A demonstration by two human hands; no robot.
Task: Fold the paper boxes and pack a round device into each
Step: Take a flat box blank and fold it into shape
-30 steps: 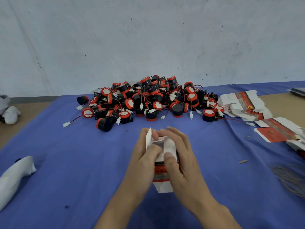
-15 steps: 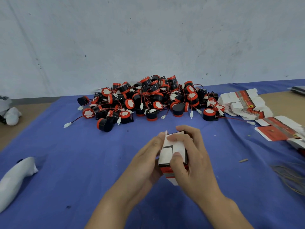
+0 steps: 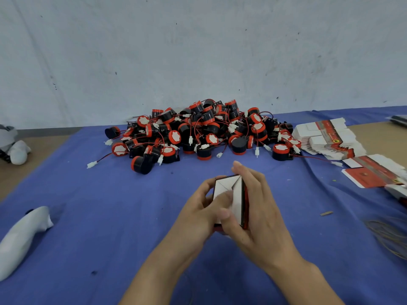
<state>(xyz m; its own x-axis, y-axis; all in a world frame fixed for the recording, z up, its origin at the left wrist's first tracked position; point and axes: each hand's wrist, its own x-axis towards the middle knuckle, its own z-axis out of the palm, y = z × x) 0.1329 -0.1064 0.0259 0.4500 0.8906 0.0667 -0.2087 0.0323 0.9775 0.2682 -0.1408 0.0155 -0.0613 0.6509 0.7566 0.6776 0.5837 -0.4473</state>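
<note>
- The box (image 3: 224, 188) is up off the table (image 3: 110, 216), near the middle, held between both hands. White end flaps face the camera, with a diagonal seam where they overlap.
- Left hand (image 3: 198, 214) grips the left side, thumb pressing down on the white flaps. Right hand (image 3: 262, 216) wraps round the red and black printed side, fingers curled over the far edge. So both hands are closed on it, nothing spare.
- Handling guess: it's thin card, so super light and a bit springy. Flaps probably want to pop back open until they're tucked. It'll crush or crease if squeezed in the middle of a panel, so I'd hold it by the edges and corners, where the folds make it stiffer.
- I'd say thumbs do the flap work and the fingers just brace the walls.
- I can't tell if the other end is closed, since the hands hide it.
- The devices (image 3: 198, 133) are in a big heap at the far middle of the table: black bodies, red caps, thin red wires with white plugs. They look like hard plastic, likely heavier than the box and not fragile. The wires look tangled though, so I'd grab one by its round body and lift slowly, not yank the lead.
- Flat boxes (image 3: 326, 139) are stacked far right, well apart from the hands.
- Looks like the end-closing step to me, and no device looks picked out yet.
</note>
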